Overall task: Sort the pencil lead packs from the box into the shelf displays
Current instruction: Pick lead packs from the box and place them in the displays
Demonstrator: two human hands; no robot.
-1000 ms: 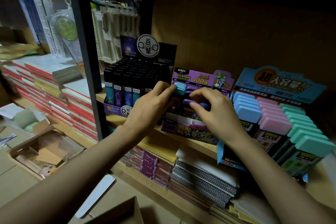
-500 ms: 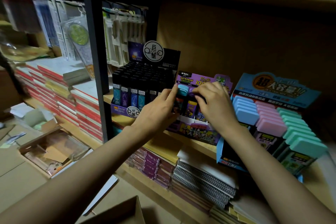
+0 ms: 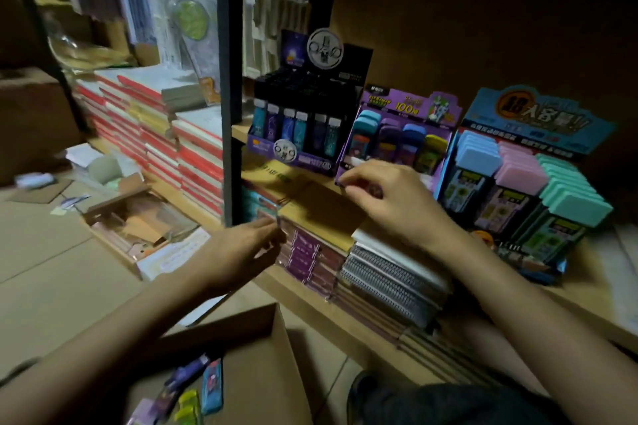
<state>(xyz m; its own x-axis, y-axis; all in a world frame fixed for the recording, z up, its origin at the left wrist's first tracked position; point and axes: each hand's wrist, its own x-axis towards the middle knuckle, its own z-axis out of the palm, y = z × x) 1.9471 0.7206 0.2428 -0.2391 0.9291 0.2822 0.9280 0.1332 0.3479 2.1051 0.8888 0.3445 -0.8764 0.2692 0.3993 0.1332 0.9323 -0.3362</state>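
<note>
Risk, as I read it: my right hand (image 3: 383,198) sat curled on the front lip of the purple cardboard display tray (image 3: 411,107). I couldn't tell if it really pinched it, and a tug could've dragged the tray off the wooden shelf (image 3: 597,272) or toppled the coloured plastic lead packs (image 3: 390,141) standing in it. My left hand (image 3: 241,248) hung flat and loose, looking empty, but blurry. More loose lead packs (image 3: 211,386) lay in the brown cardboard box (image 3: 276,373) below. Dim room, crammed shelf, grey spiral notebooks (image 3: 390,279) underneath, tan tiled floor (image 3: 51,269).
</note>
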